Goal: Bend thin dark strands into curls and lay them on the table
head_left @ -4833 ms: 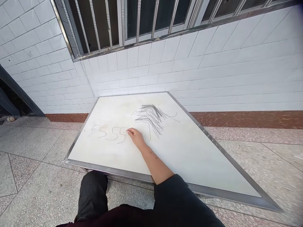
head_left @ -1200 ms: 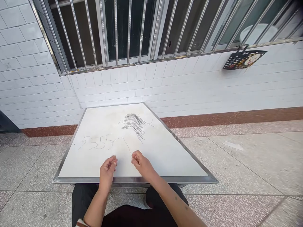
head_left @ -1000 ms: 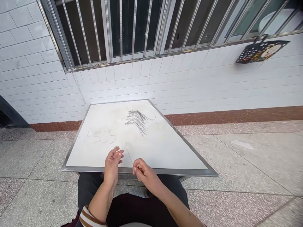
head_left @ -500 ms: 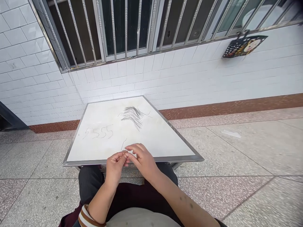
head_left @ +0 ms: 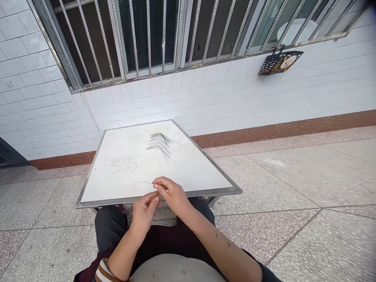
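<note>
A thin dark wire [head_left: 141, 181] sticks out leftward from the fingertips of my right hand [head_left: 173, 194], which pinches it just above the table's near edge. My left hand [head_left: 143, 210] is closed close below, its fingertips meeting the right ones around the near end of the wire; that end is mostly hidden by the fingers. Farther back on the white tabletop [head_left: 188, 172] lies a loose pile of similar dark wires [head_left: 160, 143]. To the left, several bent wires [head_left: 120, 164] lie in a row, shaped like the digit 5.
A metal rim [head_left: 205, 192] frames the table, and my knees [head_left: 110, 227] are under its near edge. Behind stands a white tiled wall [head_left: 182, 94] with a barred window [head_left: 149, 35]. A patterned bag [head_left: 279, 62] hangs from the bars. A pale strip [head_left: 273, 161] lies on the floor.
The held wire has swung from pointing up and away to lying nearly level, pointing left. My right fingers have closed on it. The view has shifted slightly.
</note>
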The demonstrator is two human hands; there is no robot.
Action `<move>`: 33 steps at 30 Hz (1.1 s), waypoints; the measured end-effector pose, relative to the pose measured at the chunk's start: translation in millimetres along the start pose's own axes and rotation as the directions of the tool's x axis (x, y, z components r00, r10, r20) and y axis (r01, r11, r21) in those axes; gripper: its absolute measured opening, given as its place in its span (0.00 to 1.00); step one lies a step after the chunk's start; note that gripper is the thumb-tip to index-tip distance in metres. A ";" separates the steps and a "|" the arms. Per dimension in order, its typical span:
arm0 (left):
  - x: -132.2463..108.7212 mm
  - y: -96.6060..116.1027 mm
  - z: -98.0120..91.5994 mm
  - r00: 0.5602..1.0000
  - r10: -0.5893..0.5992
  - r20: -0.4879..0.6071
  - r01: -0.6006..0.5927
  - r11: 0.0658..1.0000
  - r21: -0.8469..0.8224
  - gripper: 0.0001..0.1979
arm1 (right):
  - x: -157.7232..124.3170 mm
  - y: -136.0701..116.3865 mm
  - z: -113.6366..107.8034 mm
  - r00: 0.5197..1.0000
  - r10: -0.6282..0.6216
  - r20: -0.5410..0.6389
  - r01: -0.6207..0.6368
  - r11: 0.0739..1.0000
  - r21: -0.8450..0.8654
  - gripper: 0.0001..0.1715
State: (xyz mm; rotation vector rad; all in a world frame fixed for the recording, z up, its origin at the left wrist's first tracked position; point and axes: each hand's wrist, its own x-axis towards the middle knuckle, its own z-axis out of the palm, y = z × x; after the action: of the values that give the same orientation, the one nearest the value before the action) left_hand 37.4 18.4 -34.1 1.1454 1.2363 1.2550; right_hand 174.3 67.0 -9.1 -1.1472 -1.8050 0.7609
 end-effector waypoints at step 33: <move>-11.9 16.4 0.4 0.968 0.105 -0.229 -0.181 0.922 -0.341 0.10 | -18.1 -14.6 -2.1 0.991 -0.091 0.100 0.079 0.990 0.120 0.05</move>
State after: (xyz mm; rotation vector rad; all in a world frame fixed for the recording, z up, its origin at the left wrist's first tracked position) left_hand 38.0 6.9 -17.5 0.8630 1.0248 1.6689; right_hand 174.4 44.8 -2.0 -0.9641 -1.8582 0.8785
